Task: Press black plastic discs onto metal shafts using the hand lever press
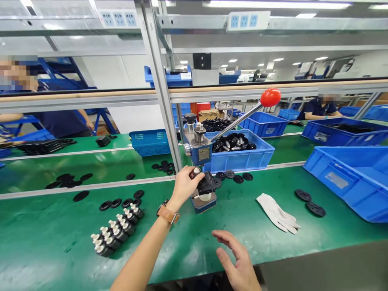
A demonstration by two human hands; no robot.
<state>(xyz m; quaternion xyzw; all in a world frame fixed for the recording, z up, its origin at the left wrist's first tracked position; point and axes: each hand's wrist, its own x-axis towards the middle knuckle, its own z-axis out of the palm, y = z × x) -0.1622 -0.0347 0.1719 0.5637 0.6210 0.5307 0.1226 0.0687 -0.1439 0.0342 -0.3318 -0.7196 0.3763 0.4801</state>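
- Head view: left hand fingers pinch what looks like a black part under the hand press.
- Right hand hovers open above the green table.

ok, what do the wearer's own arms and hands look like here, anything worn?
Both hands are bare, no gloves. The left hand comes off a bare forearm with no sleeve in view; its wrist carries a watch on a tan leather-look strap with a dark case. The right hand shows no ring or band, and its wrist is cut off by the frame edge. A white glove lies unworn on the green mat.
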